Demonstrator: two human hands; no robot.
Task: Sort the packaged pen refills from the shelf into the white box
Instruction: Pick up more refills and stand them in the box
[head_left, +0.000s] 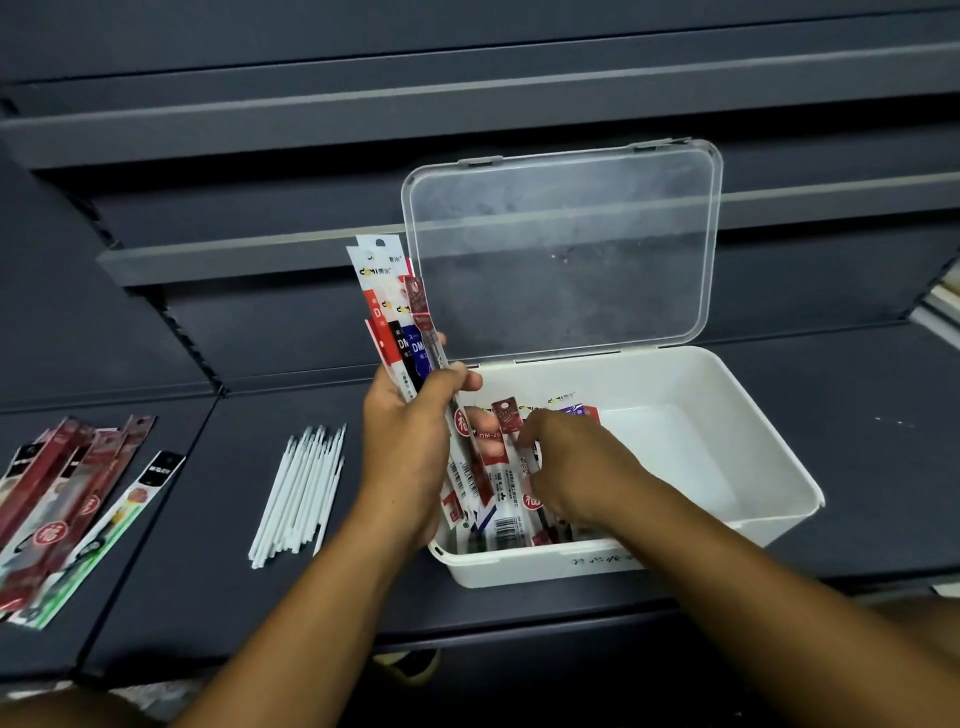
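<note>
- far left, a pile of packaged refills (78, 499) lies on the dark shelf (208, 597).
- beside it, loose white sticks (301, 493) lie side by side.
- the left hand (410, 447) clamps a fanned bunch of packets (395, 322), upright at the box's left edge.
- the right hand (566, 467) reaches into the white box (701, 457), fingers bent onto the boxed packets (506, 519); i cannot tell whether it grips one.
- the clear lid (561, 249) stands open behind.
</note>
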